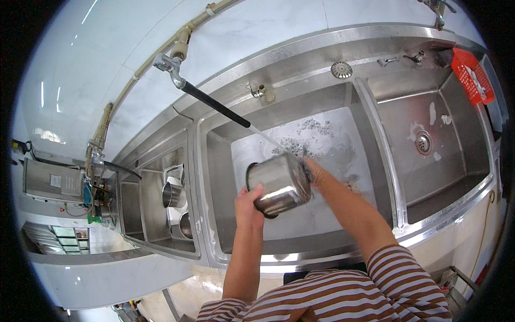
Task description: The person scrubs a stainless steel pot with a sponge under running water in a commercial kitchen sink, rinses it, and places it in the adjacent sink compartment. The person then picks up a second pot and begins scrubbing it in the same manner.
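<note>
Over the middle basin of a stainless steel sink point(297, 241), a stainless steel pot point(279, 183) is tilted on its side, its rim towards the left. My left hand point(249, 205) grips it near the rim, thumb on the outer wall. At the pot's base is my right hand point(314, 173), partly hidden behind the pot, with something dark under its fingers that I cannot make out. Water runs from a black hose point(217, 105) on the wall tap point(171, 68) and reaches the pot's base edge. Suds point(314, 129) and shallow water lie on the basin floor.
The left basin holds a metal pot point(174, 195) and another round metal vessel point(186, 225). A sink strainer point(341, 70) and a small tap point(261, 92) are on the back ledge. The right basin has a drain point(423, 143), with a red plastic basket point(472, 76) at its far corner.
</note>
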A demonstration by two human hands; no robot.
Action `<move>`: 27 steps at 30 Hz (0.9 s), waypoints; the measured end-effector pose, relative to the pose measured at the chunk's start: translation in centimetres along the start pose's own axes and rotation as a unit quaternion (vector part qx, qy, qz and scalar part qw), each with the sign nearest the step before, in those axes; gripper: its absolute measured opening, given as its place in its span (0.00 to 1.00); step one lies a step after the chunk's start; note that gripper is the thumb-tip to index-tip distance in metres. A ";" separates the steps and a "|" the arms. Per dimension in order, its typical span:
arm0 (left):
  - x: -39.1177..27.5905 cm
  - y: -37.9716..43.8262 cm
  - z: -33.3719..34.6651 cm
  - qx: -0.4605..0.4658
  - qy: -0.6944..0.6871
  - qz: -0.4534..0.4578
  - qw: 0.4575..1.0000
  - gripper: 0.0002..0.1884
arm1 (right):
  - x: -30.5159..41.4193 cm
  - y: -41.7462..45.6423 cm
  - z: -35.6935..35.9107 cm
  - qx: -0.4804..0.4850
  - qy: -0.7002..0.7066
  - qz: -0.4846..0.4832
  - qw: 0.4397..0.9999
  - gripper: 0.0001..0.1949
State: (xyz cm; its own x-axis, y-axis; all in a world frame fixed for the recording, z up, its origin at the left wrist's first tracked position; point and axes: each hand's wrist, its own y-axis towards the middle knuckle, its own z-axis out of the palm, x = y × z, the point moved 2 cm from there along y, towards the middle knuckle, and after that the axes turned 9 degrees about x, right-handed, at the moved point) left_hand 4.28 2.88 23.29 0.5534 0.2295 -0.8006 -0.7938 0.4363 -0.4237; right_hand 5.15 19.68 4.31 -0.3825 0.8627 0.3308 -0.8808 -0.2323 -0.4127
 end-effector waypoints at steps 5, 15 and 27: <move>0.0 1.4 -0.8 -0.077 -0.144 -0.023 0.986 0.17 | -3.8 -2.2 6.7 0.023 0.315 -0.147 0.937 0.23; 0.4 2.1 0.9 -0.024 -0.138 0.033 0.990 0.16 | -1.8 -8.7 13.9 -0.238 -0.502 -0.491 0.671 0.20; 2.4 1.3 0.8 -0.119 0.047 0.031 0.991 0.22 | 1.4 -6.1 14.4 -0.169 -0.668 -0.254 0.678 0.15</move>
State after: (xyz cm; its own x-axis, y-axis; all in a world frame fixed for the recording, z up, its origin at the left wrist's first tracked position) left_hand 4.72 4.69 21.15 0.4852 0.1622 -0.8593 -0.8684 0.2043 -0.4518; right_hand 5.94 15.81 19.49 -0.1640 -0.4373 0.8842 -0.9656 0.2544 -0.0533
